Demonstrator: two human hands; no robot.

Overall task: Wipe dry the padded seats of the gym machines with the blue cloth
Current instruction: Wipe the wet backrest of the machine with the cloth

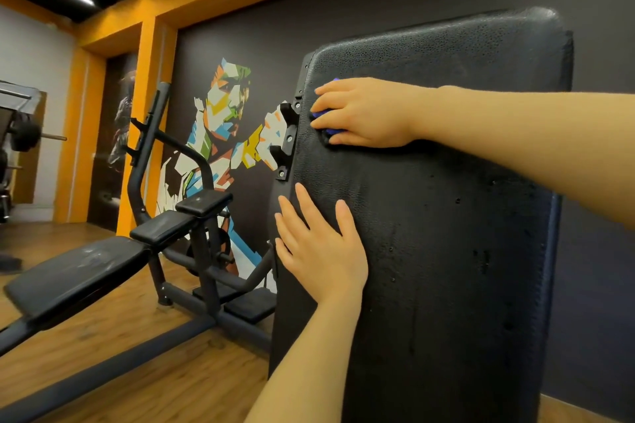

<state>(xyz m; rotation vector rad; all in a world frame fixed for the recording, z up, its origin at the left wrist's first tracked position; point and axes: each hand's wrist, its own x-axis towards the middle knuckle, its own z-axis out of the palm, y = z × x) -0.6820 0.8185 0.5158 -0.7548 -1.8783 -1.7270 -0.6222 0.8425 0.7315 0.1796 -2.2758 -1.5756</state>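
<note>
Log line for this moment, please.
wiping | right hand presses blue cloth on upright pad | left hand flat on pad

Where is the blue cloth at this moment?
In the head view, the blue cloth lies under the right hand, pressed against the upper left part of the upright black padded backrest, above the left hand.
</note>
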